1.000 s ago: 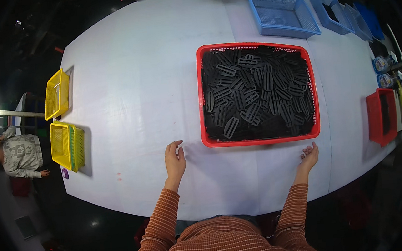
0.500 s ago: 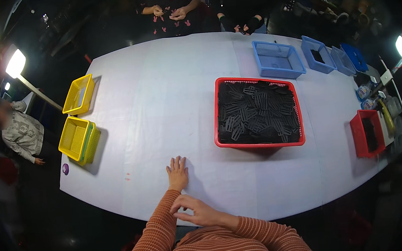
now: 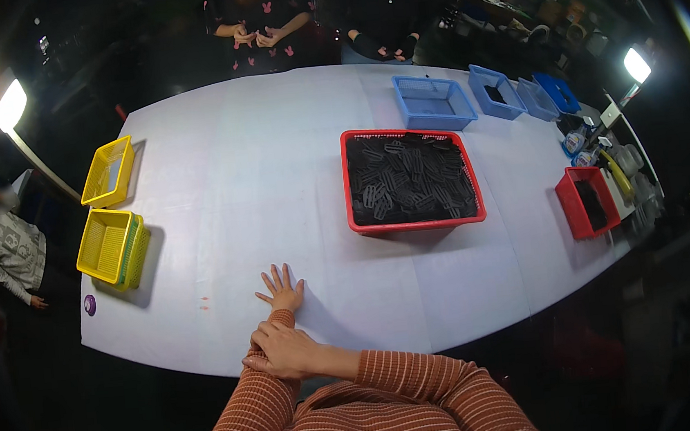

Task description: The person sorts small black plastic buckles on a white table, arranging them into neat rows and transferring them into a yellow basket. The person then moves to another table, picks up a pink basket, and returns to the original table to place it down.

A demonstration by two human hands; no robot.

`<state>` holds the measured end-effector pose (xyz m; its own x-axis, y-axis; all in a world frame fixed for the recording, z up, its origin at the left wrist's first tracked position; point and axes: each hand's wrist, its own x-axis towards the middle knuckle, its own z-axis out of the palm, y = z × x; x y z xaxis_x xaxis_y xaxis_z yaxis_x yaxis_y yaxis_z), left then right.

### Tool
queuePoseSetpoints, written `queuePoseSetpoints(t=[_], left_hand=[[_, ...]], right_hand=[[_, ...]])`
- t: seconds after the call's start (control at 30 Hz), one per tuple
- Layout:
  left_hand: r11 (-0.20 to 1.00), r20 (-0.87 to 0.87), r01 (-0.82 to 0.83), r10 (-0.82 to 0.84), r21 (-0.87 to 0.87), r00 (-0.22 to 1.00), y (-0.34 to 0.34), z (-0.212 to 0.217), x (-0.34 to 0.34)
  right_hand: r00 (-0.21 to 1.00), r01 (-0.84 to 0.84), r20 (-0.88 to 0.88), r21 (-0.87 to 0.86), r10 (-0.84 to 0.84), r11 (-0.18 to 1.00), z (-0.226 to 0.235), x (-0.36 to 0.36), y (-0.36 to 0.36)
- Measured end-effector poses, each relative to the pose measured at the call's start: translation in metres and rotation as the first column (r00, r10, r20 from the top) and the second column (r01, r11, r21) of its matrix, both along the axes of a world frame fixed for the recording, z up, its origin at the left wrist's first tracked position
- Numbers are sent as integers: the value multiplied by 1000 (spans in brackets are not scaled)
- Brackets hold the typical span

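Observation:
My left hand lies flat on the white table near its front edge, fingers spread, holding nothing. My right hand reaches across my body and rests on my left wrist and striped sleeve, fingers curled around it. A red basket full of black plastic parts stands on the table to the right of my hands, well out of their reach.
Two yellow baskets stand at the left edge. Three blue bins line the far right, and a smaller red bin sits at the right. Two people stand behind the far edge; another person is at the left.
My right hand left the table on the right, crossed over and settled on my left wrist. The view pulled back, showing more of the table. My left hand stayed flat.

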<state>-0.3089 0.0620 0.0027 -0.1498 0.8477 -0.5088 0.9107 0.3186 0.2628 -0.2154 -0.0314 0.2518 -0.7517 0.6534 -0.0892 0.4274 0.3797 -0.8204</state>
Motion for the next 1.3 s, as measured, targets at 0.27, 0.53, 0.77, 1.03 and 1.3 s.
queuePoseSetpoints(t=[0.27,0.53,0.77,1.03,1.3], left_hand=[[998,0,24,-24,-53,1000,4,4,-2],[998,-47,8,-5,65,999,2,-4,4],[963,-73,-80,102,259,992,-2,-11,7],[850,-16,-383,417,362,909,17,-19,42],[781,-114,-346,465,519,878,17,-39,96]], right_hand=[[996,55,-81,178,-41,983,13,-9,-30],[970,207,-161,155,-182,966,-6,-9,-37],[957,-74,-290,-142,30,987,10,61,-21],[725,618,-245,-184,-644,765,-60,255,73],[655,682,-74,487,-752,546,-113,351,197]])
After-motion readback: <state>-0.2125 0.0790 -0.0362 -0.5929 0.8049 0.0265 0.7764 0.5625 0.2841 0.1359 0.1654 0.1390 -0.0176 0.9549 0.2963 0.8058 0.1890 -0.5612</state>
